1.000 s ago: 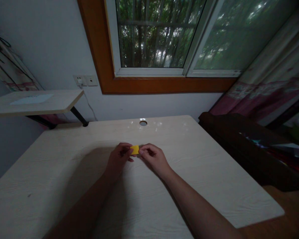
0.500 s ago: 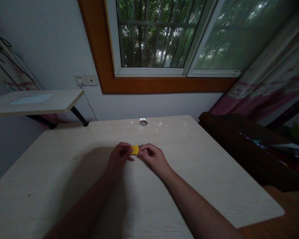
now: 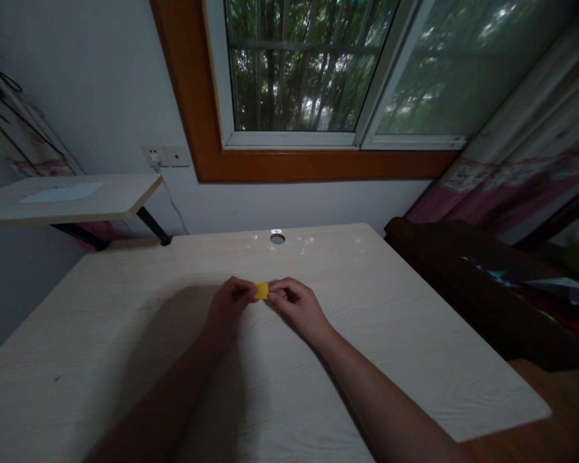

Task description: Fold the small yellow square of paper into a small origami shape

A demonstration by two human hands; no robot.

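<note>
Okay, so that little yellow piece (image 3: 262,291) is right between the two hands, over the pale surface (image 3: 405,334). The left hand (image 3: 228,305) has its fingers pinched on one edge, the right hand (image 3: 303,308) the opposite edge. Neither's nearer; can't tell its long axis.

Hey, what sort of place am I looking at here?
Probably a room in a home, perhaps a study corner: there's a pale desk below a window, with a patterned curtain at the right.
</note>
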